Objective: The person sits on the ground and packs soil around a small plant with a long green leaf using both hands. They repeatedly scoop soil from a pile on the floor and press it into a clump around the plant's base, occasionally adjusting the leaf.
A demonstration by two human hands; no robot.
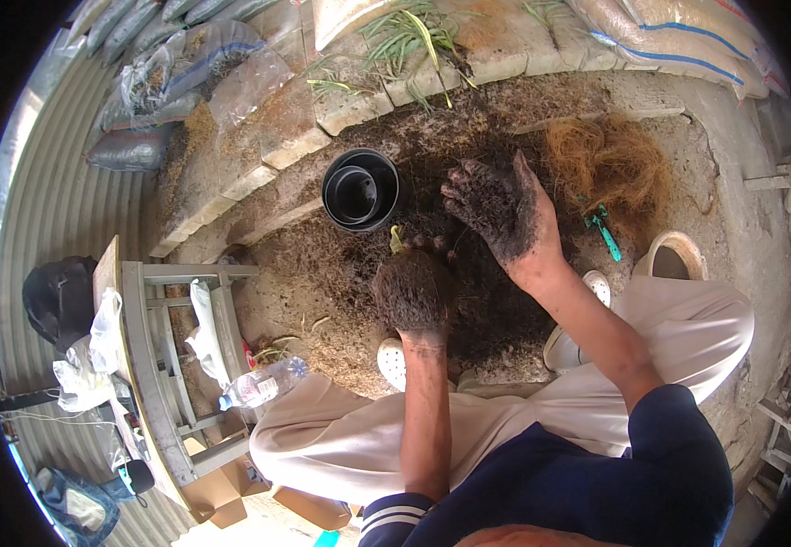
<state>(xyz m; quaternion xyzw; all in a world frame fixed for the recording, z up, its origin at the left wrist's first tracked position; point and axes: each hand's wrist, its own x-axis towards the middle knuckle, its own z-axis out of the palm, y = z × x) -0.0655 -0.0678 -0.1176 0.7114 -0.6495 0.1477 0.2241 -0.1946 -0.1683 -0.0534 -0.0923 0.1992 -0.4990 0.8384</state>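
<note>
In my left hand (430,335) lies a plant's dark, fibrous root ball (410,290), with a short yellow-green leaf (395,239) at its far end. Soil-covered fingertips show beyond the ball, and much of the hand is hidden. My right hand (539,229) is turned palm up, fingers a little curled, carrying a clump of dark, fibrous soil (494,202). Below both hands spreads loose dark soil (477,314) on the ground. Just beyond my left hand stand nested black plastic pots (361,190).
Brown coir fibre (607,167) and a teal hand tool (604,236) lie at right. Uprooted green plants (412,37) rest on the concrete ledge (296,145). At left are a metal-framed table (194,273) and a plastic bottle (262,386). Filled sacks (676,41) line the far right.
</note>
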